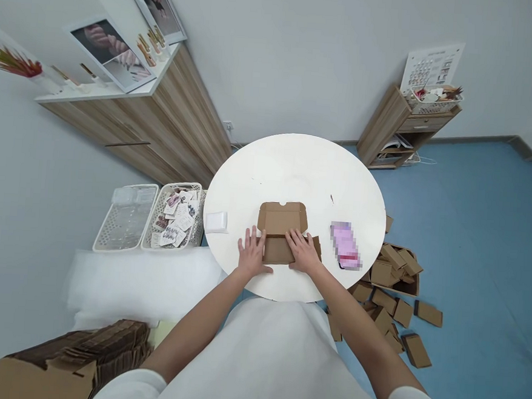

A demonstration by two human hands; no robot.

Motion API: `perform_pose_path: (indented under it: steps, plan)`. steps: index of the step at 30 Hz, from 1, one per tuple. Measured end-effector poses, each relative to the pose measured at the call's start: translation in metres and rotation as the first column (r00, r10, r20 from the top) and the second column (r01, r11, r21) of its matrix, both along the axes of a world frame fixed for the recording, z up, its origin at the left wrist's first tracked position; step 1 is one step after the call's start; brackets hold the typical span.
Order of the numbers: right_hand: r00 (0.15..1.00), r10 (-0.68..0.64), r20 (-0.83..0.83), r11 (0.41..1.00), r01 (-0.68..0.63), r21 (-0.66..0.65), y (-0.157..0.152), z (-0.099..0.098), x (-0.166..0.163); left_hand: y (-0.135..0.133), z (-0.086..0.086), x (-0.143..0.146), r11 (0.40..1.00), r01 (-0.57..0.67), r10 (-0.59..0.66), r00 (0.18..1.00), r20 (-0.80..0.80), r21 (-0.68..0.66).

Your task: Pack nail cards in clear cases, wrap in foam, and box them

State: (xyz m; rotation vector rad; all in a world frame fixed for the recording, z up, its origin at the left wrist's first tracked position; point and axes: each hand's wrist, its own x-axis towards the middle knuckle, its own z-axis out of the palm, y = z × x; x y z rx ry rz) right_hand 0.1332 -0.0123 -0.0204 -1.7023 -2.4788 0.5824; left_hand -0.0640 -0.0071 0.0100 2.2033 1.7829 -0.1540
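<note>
On the white round table [295, 171] in front of me lies an unfolded brown cardboard box [282, 222], its notched lid flap pointing away from me. My left hand [251, 253] rests flat on the left side of the box, fingers spread. Across the box's right side lies my right hand [303, 252], its fingers stretched out over the cardboard and a side flap. Neither hand grips anything. To the right is a pixelated pink item [345, 246], perhaps a phone. Left of my left hand sits a small white packet [216, 222].
A basket of printed cards [176, 220] and a basket with clear plastic packs [125, 217] stand at left. White wrap [142, 279] and stacked flat cardboard [95, 358] lie below them. Folded boxes [391, 266] fill a container at right, several on the floor.
</note>
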Motion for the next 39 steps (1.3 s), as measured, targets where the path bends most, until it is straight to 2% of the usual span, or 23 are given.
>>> perform_pose_path:
  steps: [3, 5, 8, 12, 18, 25, 31, 39]
  plan:
    - [0.999, -0.006, 0.044, 1.000, 0.007, -0.021, -0.003, 0.001, -0.002, -0.018, -0.011, -0.035, 0.952, -0.297, 0.306, 0.936, 0.173, -0.077]
    - [0.998, -0.022, 0.062, 0.999, 0.024, -0.032, -0.006, 0.001, -0.003, -0.026, -0.022, -0.053, 0.938, -0.289, 0.339, 0.880, 0.332, -0.192]
    - [0.998, -0.026, 0.063, 0.999, 0.028, -0.035, -0.009, 0.002, -0.007, -0.026, -0.034, -0.063, 0.933, -0.249, 0.351, 0.785, 0.510, -0.258]
    - [0.998, -0.034, 0.060, 0.999, 0.036, -0.033, -0.016, 0.001, -0.013, -0.015, -0.039, -0.055, 0.902, -0.348, 0.431, 0.680, 0.593, -0.257]
    - [0.993, -0.056, 0.100, 0.997, 0.061, -0.047, -0.026, 0.000, -0.024, -0.015, -0.030, -0.044, 0.908, -0.339, 0.412, 0.622, 0.666, -0.245]
    - [0.989, -0.094, 0.114, 0.995, 0.098, -0.028, -0.030, -0.004, -0.035, -0.020, -0.022, -0.031, 0.935, -0.287, 0.353, 0.692, 0.630, -0.208]
    - [0.992, -0.066, 0.103, 0.997, 0.070, -0.034, -0.034, -0.003, -0.038, -0.001, -0.025, -0.036, 0.923, -0.272, 0.369, 0.827, 0.425, -0.271]
    - [0.992, -0.010, 0.124, 0.999, 0.016, -0.042, -0.038, -0.002, -0.037, 0.008, -0.027, -0.044, 0.934, -0.186, 0.280, 0.911, 0.302, -0.305]
